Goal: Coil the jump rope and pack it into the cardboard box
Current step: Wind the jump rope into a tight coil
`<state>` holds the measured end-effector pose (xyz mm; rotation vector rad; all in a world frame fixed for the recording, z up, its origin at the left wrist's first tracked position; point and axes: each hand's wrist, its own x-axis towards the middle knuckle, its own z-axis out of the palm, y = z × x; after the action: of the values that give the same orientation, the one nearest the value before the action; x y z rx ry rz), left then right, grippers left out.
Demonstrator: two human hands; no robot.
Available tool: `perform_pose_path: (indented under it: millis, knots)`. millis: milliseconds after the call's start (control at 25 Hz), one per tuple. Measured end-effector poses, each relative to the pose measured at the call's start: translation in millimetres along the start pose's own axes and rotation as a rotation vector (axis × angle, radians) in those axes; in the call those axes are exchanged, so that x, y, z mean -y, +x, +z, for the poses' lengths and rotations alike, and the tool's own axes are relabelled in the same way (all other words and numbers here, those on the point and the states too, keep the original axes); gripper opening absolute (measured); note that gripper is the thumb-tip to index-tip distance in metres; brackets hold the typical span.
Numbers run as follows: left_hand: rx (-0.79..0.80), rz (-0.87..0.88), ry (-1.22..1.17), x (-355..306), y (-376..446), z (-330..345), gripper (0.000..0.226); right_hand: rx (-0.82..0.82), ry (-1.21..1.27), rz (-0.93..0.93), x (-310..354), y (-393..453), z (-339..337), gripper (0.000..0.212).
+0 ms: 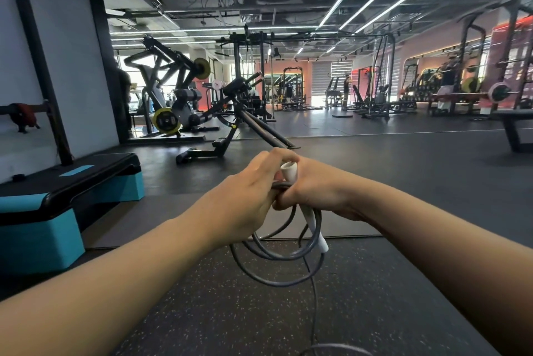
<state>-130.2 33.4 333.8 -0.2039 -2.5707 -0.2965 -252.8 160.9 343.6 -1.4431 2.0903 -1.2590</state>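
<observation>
The jump rope point(277, 257) is a grey cord with white handles, held up in front of me in several loose loops. My left hand point(248, 197) and my right hand point(314, 188) meet at the top of the coil, both closed on the cord. One white handle point(289, 171) sticks up between the hands. Below my right hand the other white handle point(317, 233) hangs down across the loops. A loose length of cord trails down to the floor point(314, 312). No cardboard box is in view.
A teal and black aerobic step platform point(72, 191) stands at the left. Beyond my hands are a black bench frame point(230, 136) and weight machines point(170, 96). Squat racks point(490, 90) line the right side. The floor below me is speckled black rubber.
</observation>
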Motion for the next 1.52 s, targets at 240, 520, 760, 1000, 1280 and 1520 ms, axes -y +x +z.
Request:
perform_pose_path:
  millis: [240, 520, 760, 1000, 1280, 1520]
  knots:
    - [-0.007, -0.079, -0.056, 4.8, -12.2, 6.6, 0.033, 0.104, 0.158, 0.020, -6.3, -10.4, 3.8, 0.053]
    - [-0.049, -0.191, -0.082, 8.6, -19.5, 9.5, 0.037, 0.064, -0.326, -0.031, -2.5, -15.6, 15.5, 0.024]
    - [-0.049, -0.056, 0.704, -20.6, -1.5, 3.7, 0.059, 0.064, -0.832, -0.125, 16.3, -1.5, 19.6, 0.020]
    - [0.102, -0.224, 0.559, -1.7, -0.5, -3.7, 0.015, 0.084, -0.899, -0.023, 28.1, -9.8, 7.4, 0.020]
    - [0.165, -0.383, 0.103, 9.4, -11.8, -29.1, 0.026, 0.356, 0.257, 0.276, 13.1, -24.7, -27.1, 0.047]
    - [0.176, -0.524, 0.044, 23.8, -17.3, -30.8, 0.031, 0.163, 0.739, 0.291, -25.2, -28.1, -4.1, 0.085]
